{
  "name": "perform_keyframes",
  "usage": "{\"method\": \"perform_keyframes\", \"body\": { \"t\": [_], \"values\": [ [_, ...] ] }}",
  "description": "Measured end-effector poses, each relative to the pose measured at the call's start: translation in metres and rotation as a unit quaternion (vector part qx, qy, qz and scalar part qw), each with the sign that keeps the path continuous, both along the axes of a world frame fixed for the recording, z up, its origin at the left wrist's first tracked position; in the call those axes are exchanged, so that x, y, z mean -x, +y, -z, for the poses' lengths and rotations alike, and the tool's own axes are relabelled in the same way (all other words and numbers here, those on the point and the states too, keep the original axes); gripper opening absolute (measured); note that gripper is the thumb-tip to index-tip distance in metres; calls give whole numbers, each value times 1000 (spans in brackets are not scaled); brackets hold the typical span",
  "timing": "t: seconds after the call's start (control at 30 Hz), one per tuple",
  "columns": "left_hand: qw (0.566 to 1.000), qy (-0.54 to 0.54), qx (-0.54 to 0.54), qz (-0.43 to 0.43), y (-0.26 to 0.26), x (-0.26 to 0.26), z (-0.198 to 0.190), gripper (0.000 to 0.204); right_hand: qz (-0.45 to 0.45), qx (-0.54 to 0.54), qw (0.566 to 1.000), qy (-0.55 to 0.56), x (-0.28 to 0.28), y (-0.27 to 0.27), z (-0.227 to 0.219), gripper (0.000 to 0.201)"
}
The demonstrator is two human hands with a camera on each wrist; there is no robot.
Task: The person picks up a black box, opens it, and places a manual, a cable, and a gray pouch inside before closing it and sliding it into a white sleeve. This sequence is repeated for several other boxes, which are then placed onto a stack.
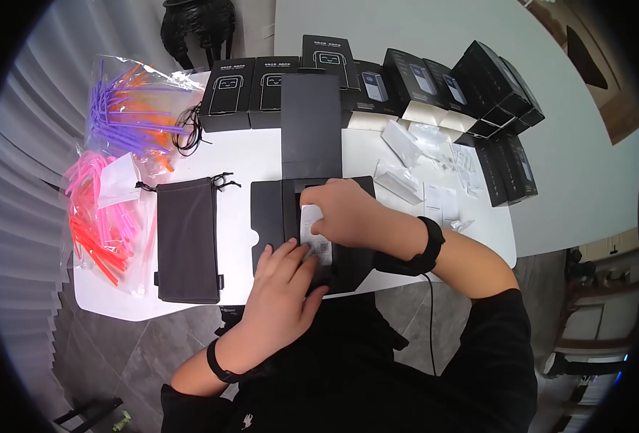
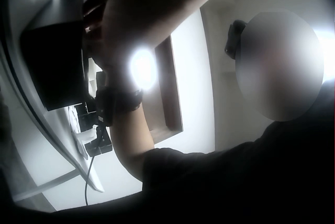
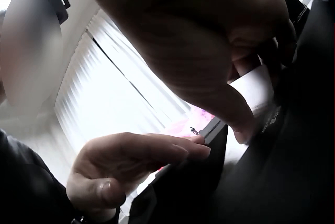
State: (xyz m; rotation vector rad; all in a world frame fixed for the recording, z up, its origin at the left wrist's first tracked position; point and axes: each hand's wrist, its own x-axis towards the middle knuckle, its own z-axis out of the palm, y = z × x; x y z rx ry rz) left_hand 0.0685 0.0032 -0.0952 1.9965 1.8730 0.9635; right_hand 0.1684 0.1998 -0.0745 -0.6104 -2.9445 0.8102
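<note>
An open black box [image 1: 266, 209] lies at the front middle of the white table in the head view, its long flap [image 1: 311, 130] extending toward the back. My right hand [image 1: 345, 216] reaches into it from the right and pinches a white printed piece [image 1: 309, 220] bearing small text and a square code. In the right wrist view, the thumb [image 3: 242, 130] presses against this white piece [image 3: 254, 88]. My left hand [image 1: 280, 303] comes in from the front, fingers extended, fingertips at the box's near part beside the white piece. Its palm hides some of the box.
Left on the table lies a dark drawstring pouch [image 1: 187, 242], near bags of purple-orange sticks [image 1: 121, 119] and pink-red sticks [image 1: 99, 238]. A coiled black cable [image 1: 187, 131] is behind. Several black boxes [image 1: 228, 94] line the back; clear wrappers [image 1: 397, 180] and papers [image 1: 442, 206] lie right.
</note>
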Motion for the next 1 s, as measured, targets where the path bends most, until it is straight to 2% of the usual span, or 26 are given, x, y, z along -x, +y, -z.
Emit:
{"method": "perform_keyframes", "body": {
  "t": [0.03,0.13,0.23,0.37,0.43,0.5,0.57,0.6,0.63,0.7,0.73,0.83,0.93,1.0],
  "values": [
    [1000,6,4,3,0,-1,1,43,3,-22,1000,-19,0,-3,-1,38],
    [1000,17,6,7,0,-2,2,44,-5,-103,993,57,-4,-2,7,41],
    [1000,-2,12,6,-2,-1,5,47,-6,-129,987,93,-10,-1,2,40],
    [998,-67,-10,-6,-10,14,-15,39,2,-80,991,104,-19,-2,-21,36],
    [994,-100,-42,-30,-20,35,-39,33,2,-46,991,127,-20,-4,-46,34],
    [986,-124,-83,-72,-25,59,-60,19,2,33,989,144,-10,-11,-81,25],
    [989,-100,-56,-96,-26,87,-78,13,-18,88,981,173,5,-15,-100,23],
    [989,-74,-32,-120,-19,99,-80,13,-58,72,978,186,16,-12,-101,22],
    [988,-49,-9,-144,-9,112,-81,13,-83,77,980,165,30,-10,-101,24],
    [979,-75,102,-161,14,139,-73,17,-130,84,980,121,57,-7,-96,28],
    [977,-48,141,-153,23,151,-68,23,-143,79,982,91,71,-5,-90,29],
    [969,109,158,-159,45,179,-40,23,-176,70,982,5,100,-4,-65,32],
    [941,213,192,-180,55,205,-3,25,-198,62,976,-66,111,-10,-54,36],
    [928,249,203,-189,60,208,11,20,-199,64,975,-76,110,-14,-50,37]
  ]
}}
